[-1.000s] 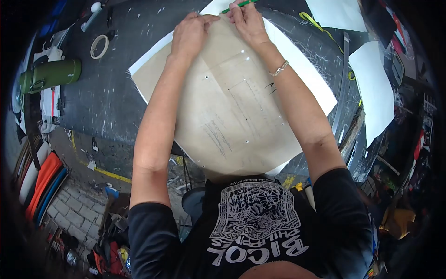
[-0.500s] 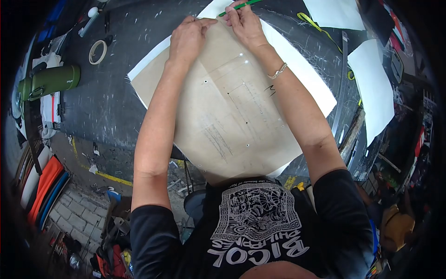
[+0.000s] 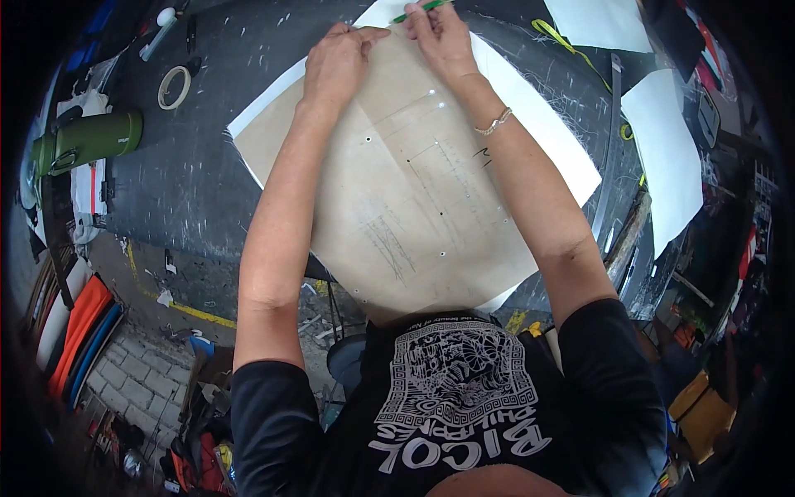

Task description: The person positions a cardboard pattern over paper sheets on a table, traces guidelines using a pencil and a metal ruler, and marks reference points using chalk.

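Note:
A large brown paper pattern [image 3: 389,190] with small holes and pencil lines lies over a white sheet [image 3: 534,124] on the dark table. Near the far corner, my left hand [image 3: 338,65] presses on the pattern, its fingers stretched toward the edge and holding nothing. My right hand [image 3: 443,41] grips a green pencil [image 3: 424,9] just beyond that corner. The pencil's point is at the white sheet beside the pattern's edge; whether it touches is too small to tell.
To the left are a roll of tape [image 3: 174,88] and a green flask [image 3: 99,143]. A metal ruler [image 3: 609,157], a yellow strap [image 3: 571,51] and another white sheet [image 3: 662,153] lie to the right. Rolled materials [image 3: 83,331] stand at the lower left.
My right hand and the pencil have shifted slightly, with the pencil point a little farther up along the corner. My left hand stays nearly in place on the pattern.

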Action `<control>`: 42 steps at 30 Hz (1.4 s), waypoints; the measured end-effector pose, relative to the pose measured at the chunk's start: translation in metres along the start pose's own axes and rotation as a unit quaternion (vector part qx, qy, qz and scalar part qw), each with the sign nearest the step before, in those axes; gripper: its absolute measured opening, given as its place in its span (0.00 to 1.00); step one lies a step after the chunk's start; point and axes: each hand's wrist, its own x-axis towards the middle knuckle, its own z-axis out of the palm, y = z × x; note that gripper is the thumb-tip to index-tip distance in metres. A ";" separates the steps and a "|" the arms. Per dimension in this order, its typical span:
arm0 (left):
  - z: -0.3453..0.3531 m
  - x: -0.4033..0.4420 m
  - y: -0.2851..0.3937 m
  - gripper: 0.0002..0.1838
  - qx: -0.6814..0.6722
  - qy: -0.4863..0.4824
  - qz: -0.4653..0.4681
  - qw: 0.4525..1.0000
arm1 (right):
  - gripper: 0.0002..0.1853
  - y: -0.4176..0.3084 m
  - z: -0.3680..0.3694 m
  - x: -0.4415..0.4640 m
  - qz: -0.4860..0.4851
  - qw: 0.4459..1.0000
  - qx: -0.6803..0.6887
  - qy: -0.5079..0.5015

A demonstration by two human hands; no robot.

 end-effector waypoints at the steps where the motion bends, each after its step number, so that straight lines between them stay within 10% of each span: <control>1: -0.001 0.000 0.001 0.15 0.000 -0.002 0.000 1.000 | 0.12 0.007 0.000 0.003 0.039 0.995 0.089 0.001; 8: -0.003 -0.003 0.005 0.14 0.003 0.001 0.000 1.000 | 0.16 0.021 -0.037 -0.001 0.156 0.941 0.296 0.040; 20: -0.026 -0.006 0.034 0.16 0.080 0.142 0.090 0.983 | 0.11 -0.045 -0.250 -0.223 0.213 0.913 0.264 0.225; 23: -0.019 -0.047 0.088 0.17 -0.055 -0.003 0.181 0.982 | 0.15 -0.045 -0.288 -0.286 0.277 0.933 0.181 0.142; 24: -0.021 -0.083 0.136 0.17 -0.126 -0.152 0.017 0.980 | 0.18 -0.043 -0.297 -0.302 0.302 0.939 0.118 0.112; 28: 0.022 -0.208 0.221 0.35 -0.085 -0.179 0.207 0.958 | 0.17 -0.066 -0.287 -0.335 0.315 0.945 0.074 0.045; 32: 0.035 -0.259 0.256 0.42 -0.003 -0.171 0.130 0.977 | 0.19 -0.047 -0.286 -0.345 0.165 0.985 -0.034 -0.043; 36: 0.044 -0.263 0.254 0.45 0.005 -0.155 0.120 0.980 | 0.13 -0.097 -0.286 -0.315 0.309 0.939 -0.113 -0.101; 42: 0.051 -0.268 0.261 0.49 0.022 -0.125 0.114 0.985 | 0.17 -0.062 -0.279 -0.298 0.228 0.958 -0.043 -0.167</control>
